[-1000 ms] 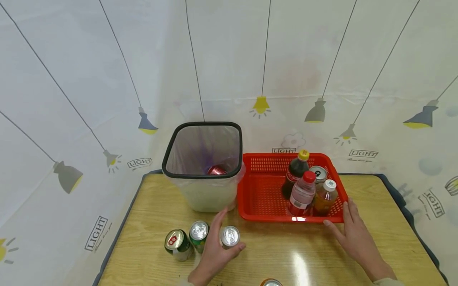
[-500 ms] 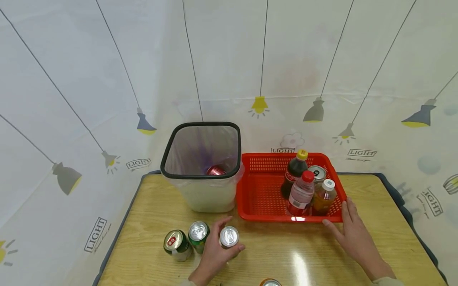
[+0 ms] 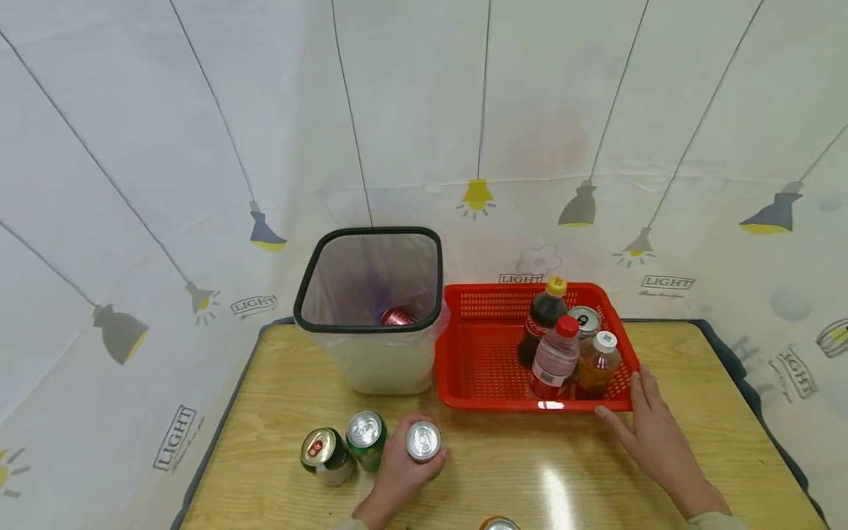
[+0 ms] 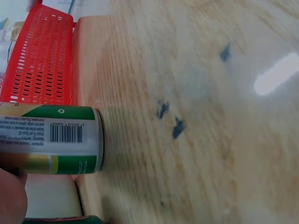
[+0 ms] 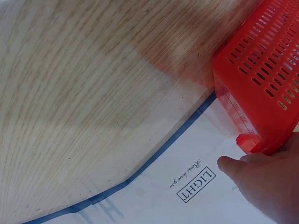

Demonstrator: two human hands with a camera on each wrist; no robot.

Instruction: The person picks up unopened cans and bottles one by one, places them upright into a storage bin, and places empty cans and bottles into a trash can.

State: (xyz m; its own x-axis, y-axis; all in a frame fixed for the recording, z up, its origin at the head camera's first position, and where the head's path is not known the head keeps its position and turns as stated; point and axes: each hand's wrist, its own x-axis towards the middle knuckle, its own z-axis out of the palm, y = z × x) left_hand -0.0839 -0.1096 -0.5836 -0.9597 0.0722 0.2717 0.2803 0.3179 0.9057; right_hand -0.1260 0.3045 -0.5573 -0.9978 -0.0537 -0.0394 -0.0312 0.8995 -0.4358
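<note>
My left hand [image 3: 400, 465] grips a drink can [image 3: 423, 442], thumb and fingers around its sides, silver lid up. In the left wrist view this can [image 4: 65, 137] shows a green, white and gold side with a barcode. Two green cans, one with a silver lid [image 3: 365, 430] and one with a red tab [image 3: 323, 450], stand just left of that hand. My right hand [image 3: 665, 450] rests at the front right corner of the red plastic basket [image 3: 490, 404], fingers extended along the side and thumb at the front rim. The right wrist view shows fingertips [image 5: 227, 164] at the basket's corner.
A bin [image 3: 391, 364] with a clear liner and black rim stands behind the left hand, a red can [image 3: 399, 316] inside. The basket holds a cola bottle [image 3: 545, 316], a pink bottle [image 3: 555, 361], an orange drink bottle [image 3: 596, 372] and a can [image 3: 586, 319]. An orange-rimmed can [image 3: 499, 524] sits at the front.
My left hand's fingers and thumb have closed around the silver-lidded can, which they stood around loosely before. The right hand has stayed at the basket corner.
</note>
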